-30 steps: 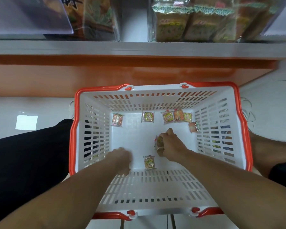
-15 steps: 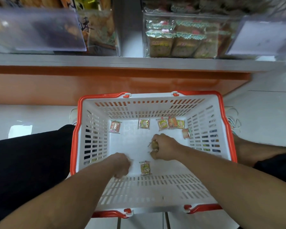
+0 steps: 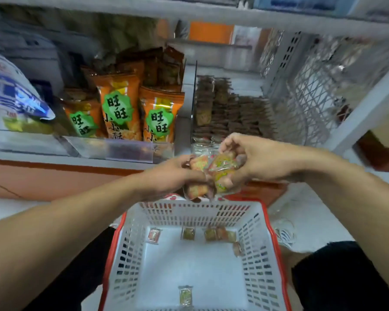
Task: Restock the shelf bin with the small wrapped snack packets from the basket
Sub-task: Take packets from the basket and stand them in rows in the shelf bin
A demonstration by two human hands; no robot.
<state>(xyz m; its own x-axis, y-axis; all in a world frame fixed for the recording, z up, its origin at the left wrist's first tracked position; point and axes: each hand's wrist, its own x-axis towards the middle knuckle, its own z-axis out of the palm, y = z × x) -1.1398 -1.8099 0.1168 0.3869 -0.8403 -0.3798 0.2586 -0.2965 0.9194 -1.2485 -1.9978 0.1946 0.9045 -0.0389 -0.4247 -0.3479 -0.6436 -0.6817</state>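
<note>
Both hands are raised above the basket's far rim, just in front of the shelf edge. My left hand (image 3: 173,178) grips several small wrapped snack packets (image 3: 197,189). My right hand (image 3: 254,160) holds more snack packets (image 3: 222,169), pressed against the left hand's bunch. Behind the hands, the clear shelf bin (image 3: 229,111) holds rows of small brown packets. The white basket with a red rim (image 3: 276,250) sits below; several packets lie along its far wall (image 3: 189,234) and one packet (image 3: 185,296) lies near the front.
Orange snack bags (image 3: 119,104) stand in the bin to the left, with a blue and white bag (image 3: 11,97) further left. A white mesh divider (image 3: 312,86) stands at the right. My dark trouser legs flank the basket.
Both hands have lifted out of the basket with packets and risen to the shelf edge. The view has tilted up, showing the shelf bins.
</note>
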